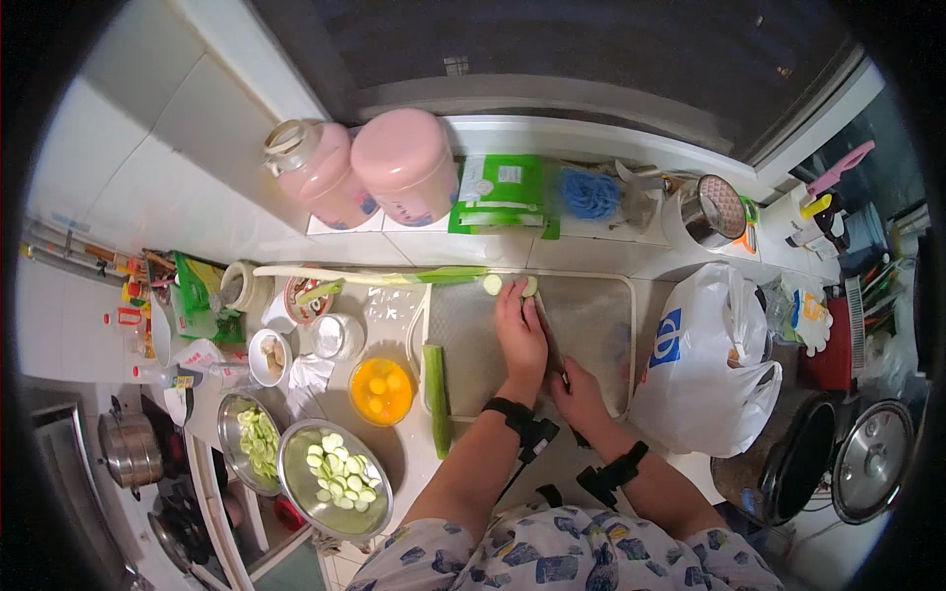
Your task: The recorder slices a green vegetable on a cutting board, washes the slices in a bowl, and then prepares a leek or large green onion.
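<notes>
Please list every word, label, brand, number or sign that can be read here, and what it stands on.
Nothing is quoted, as I don't copy print.
White plastic bag: blue square with a white sign.
Green packet at the back: white label, print too small to read.
Any other print: too small or blurred.

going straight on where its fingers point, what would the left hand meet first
The left hand would probably meet the cut vegetable pieces right by its fingertips, then the board's far rim; depth is unclear here.
</notes>
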The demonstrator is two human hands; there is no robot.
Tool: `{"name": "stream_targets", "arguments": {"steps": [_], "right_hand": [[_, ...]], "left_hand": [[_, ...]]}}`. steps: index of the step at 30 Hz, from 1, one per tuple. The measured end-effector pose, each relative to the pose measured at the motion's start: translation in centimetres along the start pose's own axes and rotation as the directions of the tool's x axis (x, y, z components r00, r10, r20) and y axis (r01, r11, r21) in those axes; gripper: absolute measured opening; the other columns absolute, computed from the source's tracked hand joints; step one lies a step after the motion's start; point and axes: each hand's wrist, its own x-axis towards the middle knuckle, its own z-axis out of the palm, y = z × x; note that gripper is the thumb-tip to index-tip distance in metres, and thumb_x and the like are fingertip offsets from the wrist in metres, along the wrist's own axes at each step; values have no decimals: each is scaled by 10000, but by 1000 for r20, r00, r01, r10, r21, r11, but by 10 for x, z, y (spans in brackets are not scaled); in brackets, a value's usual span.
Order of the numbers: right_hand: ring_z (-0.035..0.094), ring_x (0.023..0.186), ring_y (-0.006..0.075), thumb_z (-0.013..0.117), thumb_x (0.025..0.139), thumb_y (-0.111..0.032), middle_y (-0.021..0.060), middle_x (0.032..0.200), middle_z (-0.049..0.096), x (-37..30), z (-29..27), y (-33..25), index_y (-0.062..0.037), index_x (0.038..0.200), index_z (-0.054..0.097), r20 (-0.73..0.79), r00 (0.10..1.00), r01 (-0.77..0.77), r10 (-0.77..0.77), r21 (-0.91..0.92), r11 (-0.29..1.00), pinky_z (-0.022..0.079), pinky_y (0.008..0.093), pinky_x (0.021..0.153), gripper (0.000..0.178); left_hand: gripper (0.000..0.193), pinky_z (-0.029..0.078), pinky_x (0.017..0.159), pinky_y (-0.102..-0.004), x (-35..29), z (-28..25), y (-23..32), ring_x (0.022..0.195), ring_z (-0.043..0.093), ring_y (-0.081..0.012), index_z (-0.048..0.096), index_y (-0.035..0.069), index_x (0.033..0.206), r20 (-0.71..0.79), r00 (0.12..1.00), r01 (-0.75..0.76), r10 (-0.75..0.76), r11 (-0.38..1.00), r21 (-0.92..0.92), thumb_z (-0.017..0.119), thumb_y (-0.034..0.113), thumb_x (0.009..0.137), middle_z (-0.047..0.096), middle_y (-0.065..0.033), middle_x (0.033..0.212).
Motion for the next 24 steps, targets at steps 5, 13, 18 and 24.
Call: {"name": "stream_targets", "arguments": {"steps": [5, 13, 18, 24], "right_hand": [[559, 706, 362, 496, 876, -141, 222, 757, 540, -23, -10, -6, 20, 932, 436, -34, 994, -106, 109, 70, 992, 436, 429, 629, 181], [560, 753, 394, 485, 873, -129, 212, 797, 557, -32, -32, -17, -5, 926, 454, -141, 970, 97, -200, -528, 843, 435, 470, 645, 139], [580, 774, 389, 496, 872, -136, 210, 804, 582, -22, -41, 0, 16, 966, 470, -177, 982, -9, -68, -399, 917, 452, 444, 655, 180], [588, 788, 341, 481, 886, -171, 237, 879, 598, 4, 2, 2, 20, 1020, 489, -32, 991, -132, 131, -37, 991, 452, 391, 703, 233]], "left_hand": [[325, 356, 973, -386, 2, -19, -19, 1140, 441, -370, 494, 16, 1198, 35, 999, -27, 27, 1000, -1, 459, 32, 876, 452, -225, 1244], [335, 354, 962, -426, 27, -33, -29, 1081, 465, -373, 476, -2, 1206, 256, 956, -208, 145, 949, 236, 451, 107, 890, 489, -229, 1185], [334, 355, 962, -437, 24, -27, -41, 1091, 462, -376, 490, -6, 1178, 201, 963, -205, 181, 973, 103, 450, 83, 859, 506, -225, 1173], [332, 376, 942, -438, -1, -21, -7, 1059, 478, -395, 497, -11, 1155, 252, 965, 69, -66, 998, -3, 464, 58, 832, 510, -235, 1154]]}}
